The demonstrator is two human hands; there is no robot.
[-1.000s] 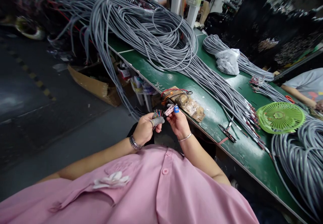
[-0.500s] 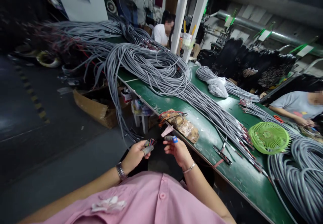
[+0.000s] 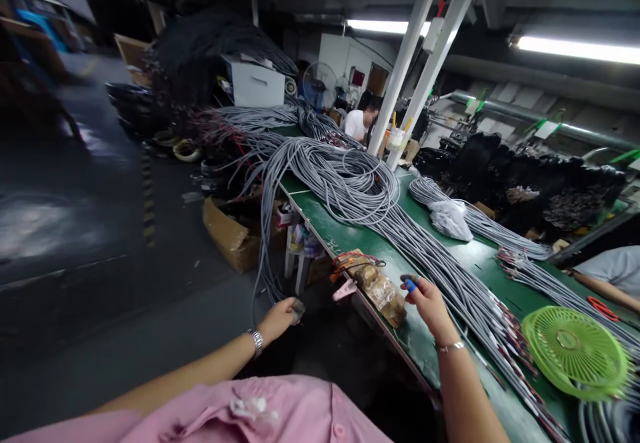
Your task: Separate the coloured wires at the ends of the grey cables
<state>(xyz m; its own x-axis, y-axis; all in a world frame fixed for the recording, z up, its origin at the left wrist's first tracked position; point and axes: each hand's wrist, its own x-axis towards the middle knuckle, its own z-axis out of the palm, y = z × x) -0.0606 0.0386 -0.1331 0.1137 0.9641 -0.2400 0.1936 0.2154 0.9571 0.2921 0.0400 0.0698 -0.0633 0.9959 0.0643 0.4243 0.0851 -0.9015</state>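
My left hand (image 3: 281, 318) is low, left of the bench edge, its covered fingertips pressed together on a grey cable (image 3: 273, 286) that hangs down to it. The cable's end is hidden in the fingers. Over the green bench (image 3: 325, 226), my right hand (image 3: 429, 306) has thumb and forefinger close together. A blue wrap and a dark fingertip cover show on these digits; anything pinched there is too small to make out. Left of this hand lies a brown block wrapped in clear tape (image 3: 385, 296), with a pink clip (image 3: 345, 290) at the bench edge.
Long grey cable bundles (image 3: 345, 180) cover much of the bench. A green plastic basket (image 3: 573, 350), red-handled scissors (image 3: 603, 308) and a clear plastic bag (image 3: 450, 221) lie rightward. A cardboard box (image 3: 227, 236) stands below. Two people (image 3: 356, 124) sit across the bench; white posts (image 3: 407, 63) rise there.
My view has tilted up and turned left. My right hand has moved right, from beside my left hand to above the bench. The coloured wires in my left hand no longer show.
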